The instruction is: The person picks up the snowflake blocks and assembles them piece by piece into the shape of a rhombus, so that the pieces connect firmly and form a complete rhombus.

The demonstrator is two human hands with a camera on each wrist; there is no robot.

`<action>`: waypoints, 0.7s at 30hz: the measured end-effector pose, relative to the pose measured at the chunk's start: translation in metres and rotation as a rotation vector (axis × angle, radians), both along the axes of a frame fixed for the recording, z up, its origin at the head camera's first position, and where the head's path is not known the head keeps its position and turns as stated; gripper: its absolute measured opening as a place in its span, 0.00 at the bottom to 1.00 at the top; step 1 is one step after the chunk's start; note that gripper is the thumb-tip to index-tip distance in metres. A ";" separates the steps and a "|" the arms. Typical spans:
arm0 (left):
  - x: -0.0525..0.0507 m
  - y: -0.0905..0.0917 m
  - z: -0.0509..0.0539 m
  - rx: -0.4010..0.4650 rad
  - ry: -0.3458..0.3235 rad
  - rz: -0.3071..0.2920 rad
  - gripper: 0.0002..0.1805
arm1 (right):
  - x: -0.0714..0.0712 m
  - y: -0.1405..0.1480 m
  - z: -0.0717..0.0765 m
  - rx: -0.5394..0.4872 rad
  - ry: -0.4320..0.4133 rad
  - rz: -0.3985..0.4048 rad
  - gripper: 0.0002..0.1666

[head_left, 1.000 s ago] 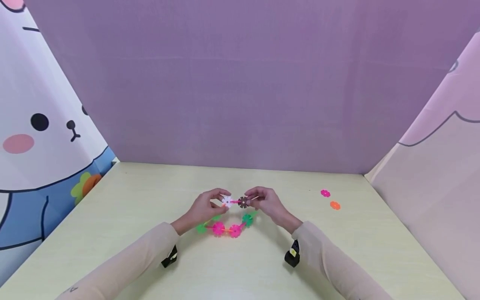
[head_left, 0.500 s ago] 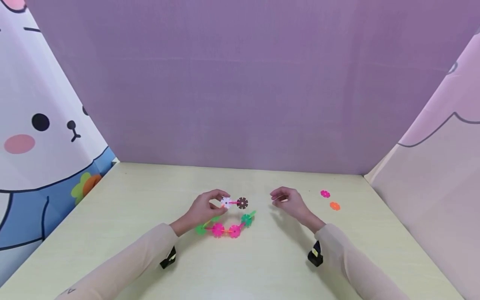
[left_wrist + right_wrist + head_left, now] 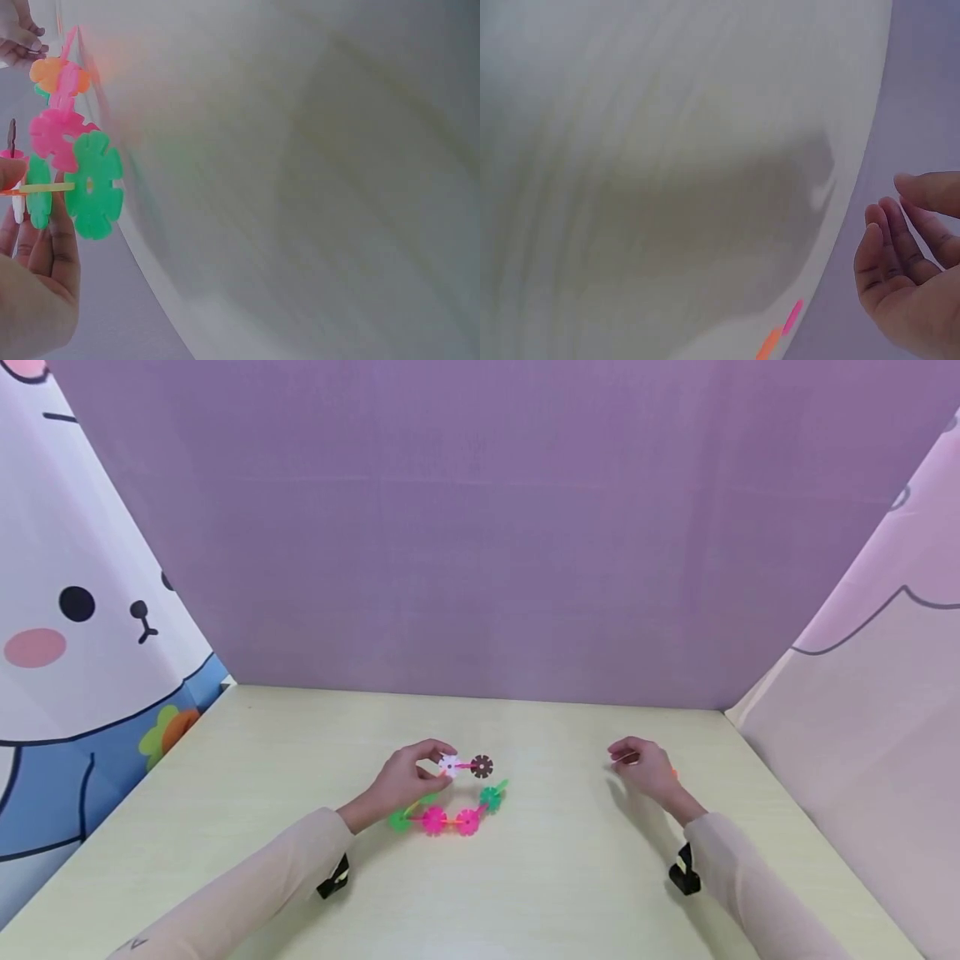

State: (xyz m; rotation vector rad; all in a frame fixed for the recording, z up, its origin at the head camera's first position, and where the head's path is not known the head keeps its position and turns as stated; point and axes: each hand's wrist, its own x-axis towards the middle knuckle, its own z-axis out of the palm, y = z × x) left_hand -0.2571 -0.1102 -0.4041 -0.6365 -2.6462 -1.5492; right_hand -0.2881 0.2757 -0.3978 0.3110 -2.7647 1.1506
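Note:
My left hand [image 3: 401, 781] pinches a white flower-shaped slotted disc [image 3: 449, 766] between thumb and fingers. A brown disc [image 3: 482, 766] is joined to its right by a pink one seen edge-on. Below hangs or lies a curved chain of interlocked discs, with a pink disc [image 3: 434, 820] and a dark green disc [image 3: 491, 798]; whether it touches the table cannot be told. Close to the left thumb in the left wrist view is a bright green disc [image 3: 94, 185]. Off to the right, my right hand [image 3: 648, 770] is above the table, fingers loosely curled around nothing visible.
Near the right hand, a loose orange disc [image 3: 768, 343] and a loose pink disc [image 3: 793, 316] lie on the pale table [image 3: 555, 893]. In the head view the hand mostly covers them. A purple backdrop [image 3: 480, 568] rises behind the table, with printed cloths at both sides.
The right hand has let go of the brown disc and moved right, towards the loose discs. The left hand has stayed in place, still pinching the white disc.

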 end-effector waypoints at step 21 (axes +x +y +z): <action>-0.001 -0.001 -0.002 0.000 -0.004 -0.015 0.20 | -0.005 0.071 -0.013 0.269 0.055 -0.077 0.15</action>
